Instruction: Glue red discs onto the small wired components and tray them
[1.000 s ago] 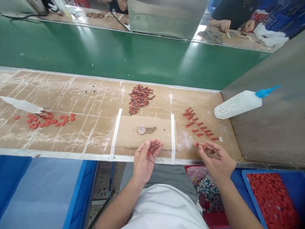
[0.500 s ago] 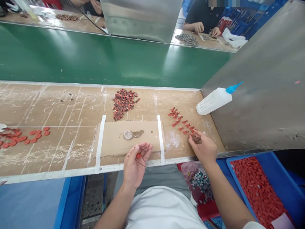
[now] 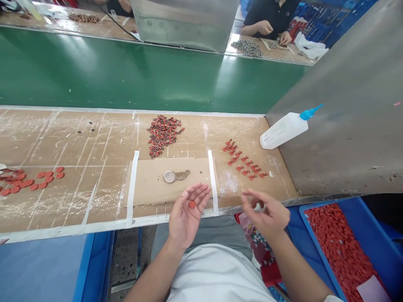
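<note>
LH (image 3: 186, 218) wide open, palm up, over near edge of cardboard pad (image 3: 151, 188). Red disc (image 3: 192, 204) sat mid-palm; round, so no long axis to speak of. RH (image 3: 267, 214) in narrow pinch just right of pad's right tape strip (image 3: 213, 182), holding small pale piece (image 3: 258, 206). Piece's long axis approx L-R, end pointing left toward LH; partly hidden by fingers, exact shape unclear. On pad: round metal cap (image 3: 169, 176) w/ brown smear (image 3: 183, 174) touching its right side. Tailed red parts (image 3: 245, 164) lay in diagonal band right of pad, running far-left to near-right. Heap of similar parts (image 3: 163, 135) just far of pad. Loose red discs (image 3: 37, 180) on bench far left. White squeeze bottle (image 3: 283, 131) lay far right, blue nozzle (image 3: 311, 111) pointing far-right. Blue tray (image 3: 336, 251) of red discs sat near right, below bench edge. Co-worker (image 3: 270, 16) across green belt (image 3: 126, 75), hands by heap of grey parts (image 3: 247, 48).
</note>
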`<state>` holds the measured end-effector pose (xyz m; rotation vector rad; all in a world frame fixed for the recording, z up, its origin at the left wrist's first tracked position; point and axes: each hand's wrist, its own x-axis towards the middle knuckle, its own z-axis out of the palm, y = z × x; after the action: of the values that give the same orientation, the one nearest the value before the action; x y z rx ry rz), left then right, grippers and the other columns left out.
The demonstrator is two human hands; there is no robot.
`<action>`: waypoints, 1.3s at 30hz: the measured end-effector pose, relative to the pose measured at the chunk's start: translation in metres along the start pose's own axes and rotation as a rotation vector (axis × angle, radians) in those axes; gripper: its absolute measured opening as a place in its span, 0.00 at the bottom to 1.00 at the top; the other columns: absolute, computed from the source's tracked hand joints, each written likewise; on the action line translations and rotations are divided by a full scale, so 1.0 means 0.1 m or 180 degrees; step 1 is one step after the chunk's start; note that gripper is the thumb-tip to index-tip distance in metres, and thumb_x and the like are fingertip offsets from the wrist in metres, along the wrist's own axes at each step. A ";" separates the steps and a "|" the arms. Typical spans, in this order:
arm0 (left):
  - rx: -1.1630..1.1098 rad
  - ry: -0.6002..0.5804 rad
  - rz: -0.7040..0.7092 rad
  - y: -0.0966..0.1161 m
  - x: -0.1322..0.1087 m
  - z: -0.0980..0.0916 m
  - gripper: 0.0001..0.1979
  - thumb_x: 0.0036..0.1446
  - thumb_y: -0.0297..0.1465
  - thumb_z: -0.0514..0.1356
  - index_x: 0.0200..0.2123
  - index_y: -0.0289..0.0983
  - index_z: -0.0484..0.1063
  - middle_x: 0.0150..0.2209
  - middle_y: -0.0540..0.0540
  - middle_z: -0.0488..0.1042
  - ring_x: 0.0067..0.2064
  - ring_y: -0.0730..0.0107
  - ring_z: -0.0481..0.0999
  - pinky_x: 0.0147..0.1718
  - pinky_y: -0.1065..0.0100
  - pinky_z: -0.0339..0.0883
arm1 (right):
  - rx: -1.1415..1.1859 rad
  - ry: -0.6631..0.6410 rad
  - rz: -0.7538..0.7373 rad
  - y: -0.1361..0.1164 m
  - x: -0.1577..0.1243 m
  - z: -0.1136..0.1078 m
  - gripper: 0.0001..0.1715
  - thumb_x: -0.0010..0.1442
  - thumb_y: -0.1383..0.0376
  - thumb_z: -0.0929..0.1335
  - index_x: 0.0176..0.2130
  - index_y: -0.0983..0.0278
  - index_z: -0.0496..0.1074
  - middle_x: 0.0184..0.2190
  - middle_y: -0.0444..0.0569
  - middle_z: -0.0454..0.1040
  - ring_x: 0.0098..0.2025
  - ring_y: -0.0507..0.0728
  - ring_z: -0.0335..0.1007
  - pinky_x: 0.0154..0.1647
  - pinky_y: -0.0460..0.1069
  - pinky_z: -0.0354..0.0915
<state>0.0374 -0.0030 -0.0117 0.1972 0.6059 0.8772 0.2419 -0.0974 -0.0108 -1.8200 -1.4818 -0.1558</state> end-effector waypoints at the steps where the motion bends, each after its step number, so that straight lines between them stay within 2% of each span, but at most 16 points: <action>1: -0.0028 -0.0075 -0.0029 -0.01 0.00 0.02 0.18 0.62 0.36 0.54 0.47 0.33 0.76 0.52 0.36 0.77 0.57 0.55 0.73 0.59 0.56 0.64 | 0.0212 -0.0270 -0.0181 -0.14 0.00 0.05 0.21 0.52 0.67 0.74 0.46 0.55 0.75 0.33 0.43 0.81 0.23 0.51 0.71 0.30 0.49 0.70; 4: -0.0092 -0.0256 -0.0141 -0.05 -0.01 0.09 0.20 0.63 0.38 0.52 0.50 0.33 0.75 0.56 0.35 0.74 0.61 0.53 0.69 0.63 0.54 0.58 | 0.0699 -0.0707 -0.0515 -0.47 0.05 0.25 0.24 0.52 0.68 0.74 0.49 0.56 0.73 0.35 0.43 0.81 0.25 0.51 0.72 0.33 0.49 0.71; 7: -0.0150 -0.0344 -0.0163 -0.04 -0.04 0.12 0.22 0.63 0.39 0.51 0.50 0.32 0.74 0.55 0.35 0.74 0.61 0.53 0.69 0.64 0.54 0.55 | 0.0831 -0.0767 -0.0643 -0.65 0.11 0.43 0.22 0.54 0.68 0.73 0.49 0.57 0.73 0.33 0.44 0.81 0.26 0.52 0.74 0.33 0.49 0.70; 13: -0.0232 -0.0428 -0.0052 0.06 -0.10 0.10 0.23 0.66 0.39 0.47 0.50 0.30 0.73 0.55 0.33 0.74 0.61 0.50 0.68 0.64 0.51 0.53 | 0.0979 -0.0645 -0.1010 -0.76 0.21 0.55 0.20 0.54 0.70 0.74 0.47 0.61 0.73 0.36 0.46 0.82 0.34 0.53 0.78 0.38 0.48 0.71; 15: -0.0231 -0.0451 -0.0003 0.08 -0.11 0.09 0.23 0.66 0.38 0.47 0.51 0.29 0.73 0.55 0.32 0.73 0.61 0.49 0.68 0.64 0.51 0.52 | 0.0928 -0.0699 -0.1084 -0.78 0.22 0.56 0.20 0.54 0.70 0.74 0.47 0.62 0.73 0.36 0.47 0.82 0.33 0.52 0.78 0.37 0.47 0.71; 19: -0.0247 -0.0442 0.0080 0.10 -0.11 0.09 0.22 0.65 0.39 0.50 0.51 0.30 0.73 0.56 0.34 0.73 0.61 0.51 0.68 0.64 0.52 0.51 | 0.0764 -0.0772 -0.1436 -0.77 0.23 0.61 0.17 0.56 0.69 0.74 0.46 0.62 0.73 0.28 0.44 0.80 0.25 0.50 0.74 0.29 0.47 0.67; 23: -0.0313 -0.0412 0.0064 0.10 -0.13 0.06 0.19 0.64 0.38 0.54 0.50 0.32 0.74 0.53 0.35 0.75 0.58 0.54 0.71 0.62 0.56 0.57 | 0.0722 -0.0683 -0.1853 -0.73 0.32 0.61 0.29 0.56 0.74 0.73 0.56 0.63 0.69 0.34 0.46 0.82 0.28 0.50 0.76 0.31 0.46 0.69; 26: -0.0136 -0.0087 0.0179 0.10 -0.15 -0.01 0.13 0.61 0.32 0.60 0.47 0.33 0.77 0.48 0.38 0.79 0.52 0.61 0.77 0.54 0.63 0.67 | 0.0770 -0.0641 -0.1975 -0.68 0.42 0.61 0.36 0.55 0.76 0.72 0.61 0.62 0.65 0.37 0.47 0.82 0.29 0.50 0.77 0.29 0.46 0.69; 29: -0.0070 0.0125 0.0224 0.12 -0.17 -0.11 0.11 0.58 0.28 0.64 0.44 0.32 0.78 0.42 0.40 0.81 0.44 0.68 0.80 0.45 0.70 0.71 | 0.1022 -0.0822 -0.2187 -0.65 0.49 0.64 0.36 0.57 0.75 0.71 0.62 0.61 0.64 0.41 0.49 0.81 0.31 0.53 0.78 0.26 0.47 0.69; 31: -0.0119 0.0178 0.0225 0.14 -0.17 -0.19 0.11 0.57 0.27 0.65 0.44 0.33 0.78 0.41 0.40 0.81 0.42 0.70 0.80 0.44 0.71 0.72 | 0.1222 -0.0979 -0.2374 -0.67 0.52 0.67 0.36 0.57 0.76 0.70 0.63 0.62 0.63 0.43 0.50 0.81 0.32 0.54 0.78 0.26 0.48 0.70; 33: -0.0162 0.0219 0.0247 0.19 -0.18 -0.27 0.12 0.55 0.26 0.66 0.44 0.33 0.78 0.41 0.41 0.82 0.42 0.71 0.80 0.44 0.71 0.73 | 0.1331 -0.1136 -0.2456 -0.71 0.58 0.70 0.33 0.56 0.74 0.71 0.60 0.62 0.66 0.39 0.48 0.82 0.29 0.53 0.77 0.26 0.48 0.70; 34: -0.0173 0.0249 0.0281 0.21 -0.19 -0.31 0.12 0.55 0.26 0.66 0.44 0.33 0.78 0.41 0.42 0.82 0.41 0.71 0.81 0.45 0.70 0.74 | 0.1309 -0.1170 -0.2388 -0.74 0.63 0.71 0.30 0.56 0.72 0.72 0.57 0.61 0.69 0.36 0.46 0.82 0.27 0.52 0.76 0.26 0.48 0.69; 36: -0.0191 0.0353 0.0405 0.27 -0.21 -0.37 0.12 0.54 0.26 0.67 0.43 0.34 0.78 0.40 0.43 0.82 0.40 0.71 0.81 0.45 0.69 0.75 | 0.1143 -0.1032 -0.1861 -0.77 0.82 0.79 0.18 0.55 0.65 0.74 0.47 0.58 0.76 0.30 0.43 0.81 0.23 0.51 0.73 0.25 0.47 0.68; 38: -0.0187 0.0477 0.0545 0.33 -0.22 -0.42 0.13 0.53 0.25 0.68 0.43 0.35 0.78 0.40 0.44 0.82 0.39 0.71 0.82 0.45 0.68 0.76 | 0.0902 -0.0684 -0.0835 -0.76 1.11 0.95 0.10 0.59 0.60 0.71 0.41 0.59 0.78 0.29 0.44 0.81 0.24 0.51 0.74 0.27 0.46 0.68; 39: -0.0178 0.0535 0.0601 0.36 -0.23 -0.44 0.12 0.53 0.25 0.68 0.43 0.35 0.78 0.41 0.45 0.82 0.39 0.72 0.82 0.44 0.69 0.76 | 0.0874 -0.0758 -0.0367 -0.73 1.28 1.08 0.13 0.61 0.58 0.69 0.43 0.60 0.78 0.31 0.46 0.81 0.27 0.52 0.75 0.30 0.46 0.69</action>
<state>-0.0230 -0.0018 -0.0239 0.1321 0.7263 1.0995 0.1798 0.0714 0.0173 -1.5734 -1.6823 0.2066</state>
